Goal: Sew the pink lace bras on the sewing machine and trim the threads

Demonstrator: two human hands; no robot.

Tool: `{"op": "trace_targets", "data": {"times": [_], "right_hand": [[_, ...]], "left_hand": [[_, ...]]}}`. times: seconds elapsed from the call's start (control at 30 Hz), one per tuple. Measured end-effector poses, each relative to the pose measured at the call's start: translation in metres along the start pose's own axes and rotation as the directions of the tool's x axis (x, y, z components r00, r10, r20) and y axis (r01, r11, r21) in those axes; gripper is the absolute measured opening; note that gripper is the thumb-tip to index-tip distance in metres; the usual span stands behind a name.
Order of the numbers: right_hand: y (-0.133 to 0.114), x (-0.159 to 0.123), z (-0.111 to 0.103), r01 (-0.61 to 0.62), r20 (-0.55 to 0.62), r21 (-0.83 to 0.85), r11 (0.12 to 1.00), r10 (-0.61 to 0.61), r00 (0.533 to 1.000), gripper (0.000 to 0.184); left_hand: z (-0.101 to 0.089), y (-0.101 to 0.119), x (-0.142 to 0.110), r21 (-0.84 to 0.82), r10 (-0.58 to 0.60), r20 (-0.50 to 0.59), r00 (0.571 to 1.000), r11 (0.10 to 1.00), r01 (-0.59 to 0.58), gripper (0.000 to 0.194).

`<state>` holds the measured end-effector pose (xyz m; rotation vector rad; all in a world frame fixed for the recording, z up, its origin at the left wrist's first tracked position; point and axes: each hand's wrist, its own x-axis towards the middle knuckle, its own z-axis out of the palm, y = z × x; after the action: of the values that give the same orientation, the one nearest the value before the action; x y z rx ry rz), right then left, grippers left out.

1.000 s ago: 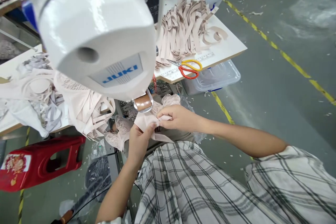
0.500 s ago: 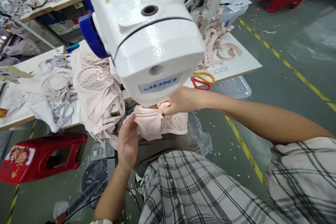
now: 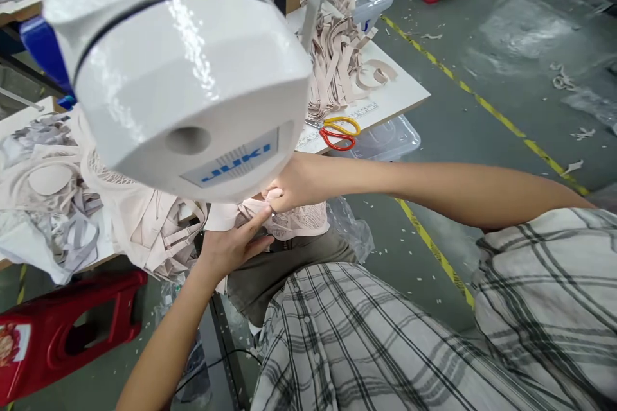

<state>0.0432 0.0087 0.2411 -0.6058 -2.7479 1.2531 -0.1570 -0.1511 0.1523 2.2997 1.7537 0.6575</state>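
Pink fabric (image 3: 222, 217) now has both hands (image 3: 232, 248) closer together on it.

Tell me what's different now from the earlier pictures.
The left hand, open at the garment's left side a moment ago, has moved right, toward the right hand; its fingers touch the garment again, though whether they pinch it is unclear. The right hand has kept its grip. The scissors and straps on the table and the nearer red stool stayed put.
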Motion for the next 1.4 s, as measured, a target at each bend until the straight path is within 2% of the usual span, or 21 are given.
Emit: {"op": "trace_targets", "data": {"times": [0.07, 0.13, 0.2, 0.27, 0.33, 0.5, 0.63, 0.7, 0.83, 0.9, 1.0, 1.1, 1.2, 1.27, 1.3, 1.37, 1.4], "right_hand": [[0.004, -0.005, 0.003, 0.031, 0.003, -0.059, 0.998, -0.031, 1.0, 0.01], [0.012, -0.013, 0.01, 0.098, -0.104, -0.111, 0.989, -0.109, 0.989, 0.016], [0.021, -0.021, 0.02, 0.177, -0.275, -0.179, 0.968, -0.222, 0.935, 0.019], [0.029, -0.026, 0.03, 0.225, -0.388, -0.224, 0.948, -0.299, 0.872, 0.018], [0.035, -0.027, 0.036, 0.239, -0.415, -0.197, 0.951, -0.302, 0.858, 0.017], [0.035, -0.022, 0.034, 0.206, -0.424, -0.107, 0.973, -0.232, 0.876, 0.013], [0.032, -0.023, 0.032, 0.167, -0.413, -0.071, 0.983, -0.181, 0.893, 0.013], [0.035, -0.026, 0.037, 0.18, -0.439, -0.094, 0.979, -0.203, 0.875, 0.013], [0.048, -0.031, 0.052, 0.333, -0.474, -0.277, 0.901, -0.429, 0.769, 0.021], [0.053, -0.032, 0.055, 0.365, -0.443, -0.373, 0.853, -0.509, 0.738, 0.023], [0.055, -0.03, 0.053, 0.311, -0.402, -0.453, 0.836, -0.502, 0.765, 0.021], [0.049, -0.03, 0.05, 0.268, -0.406, -0.469, 0.842, -0.475, 0.781, 0.021], [0.044, -0.036, 0.052, 0.245, -0.43, -0.347, 0.905, -0.386, 0.816, 0.023], [0.044, -0.039, 0.057, 0.201, -0.432, -0.076, 0.977, -0.214, 0.876, 0.023], [0.046, -0.038, 0.059, 0.165, -0.42, 0.11, 0.98, -0.105, 0.902, 0.026], [0.05, -0.031, 0.063, 0.091, -0.37, 0.439, 0.894, 0.088, 0.925, 0.039], [0.051, -0.024, 0.064, 0.066, -0.358, 0.53, 0.846, 0.152, 0.921, 0.046]], "left_hand": [[-0.003, 0.007, 0.002, 0.047, 0.018, 0.003, 1.0, 0.999, -0.018, 0.055], [-0.005, 0.016, 0.002, 0.093, 0.019, 0.005, 1.0, 0.995, -0.019, 0.06], [-0.006, 0.025, 0.001, 0.1, -0.003, 0.011, 1.0, 0.995, 0.001, 0.062], [-0.007, 0.033, 0.001, 0.082, -0.04, 0.022, 0.999, 0.996, 0.038, 0.062], [-0.007, 0.039, 0.002, 0.051, -0.092, 0.032, 0.995, 0.995, 0.09, 0.061], [-0.004, 0.049, 0.004, -0.078, -0.205, 0.052, 0.977, 0.975, 0.209, 0.062], [0.002, 0.054, 0.005, -0.194, -0.304, -0.007, 0.953, 0.935, 0.297, 0.057], [0.003, 0.057, 0.005, -0.169, -0.315, -0.031, 0.949, 0.937, 0.306, 0.055], [0.0, 0.062, 0.003, -0.036, -0.289, -0.026, 0.957, 0.957, 0.288, 0.055], [-0.006, 0.061, 0.003, -0.004, -0.258, -0.003, 0.966, 0.966, 0.258, 0.056], [-0.017, 0.051, 0.004, 0.023, -0.135, 0.055, 0.989, 0.991, 0.134, 0.053], [-0.025, 0.042, 0.007, 0.069, -0.014, 0.106, 0.994, 0.998, 0.007, 0.05], [-0.025, 0.044, 0.009, 0.135, -0.035, 0.088, 0.995, 0.991, 0.023, 0.053], [-0.021, 0.052, 0.01, 0.148, -0.1, 0.067, 0.993, 0.985, 0.09, 0.053], [-0.02, 0.056, 0.01, 0.148, -0.134, 0.062, 0.989, 0.981, 0.123, 0.052], [-0.017, 0.065, 0.009, 0.149, -0.197, 0.06, 0.979, 0.971, 0.186, 0.05], [-0.016, 0.069, 0.009, 0.152, -0.224, 0.056, 0.973, 0.965, 0.214, 0.049]]}}
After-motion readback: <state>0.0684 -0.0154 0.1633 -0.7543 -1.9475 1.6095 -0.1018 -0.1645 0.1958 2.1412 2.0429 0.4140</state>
